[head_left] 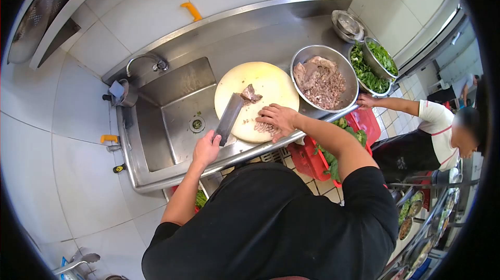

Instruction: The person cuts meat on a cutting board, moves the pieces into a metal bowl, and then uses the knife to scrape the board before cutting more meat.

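Note:
My left hand [207, 148] is closed around the handle of a cleaver [229, 117], whose wide dark blade lies over the left part of a round, pale cutting board [237, 79]. A chunk of cooked-looking meat [251, 93] sits on the board just beyond the blade. On the board's right side, my right hand [279, 118] rests palm down with fingers apart, over and beside a small pile of sliced meat [264, 128]. Some slices are hidden under the palm. Right of the board stands a metal bowl [355, 85] holding chopped meat [324, 86] and larger pieces.
A steel sink [172, 118] with a faucet [148, 61] lies left of the board. Bowls of leafy greens [369, 72] stand at the far right. Red crates [304, 163] with greens sit below the counter edge. Another person [427, 134] has a hand near the metal bowl.

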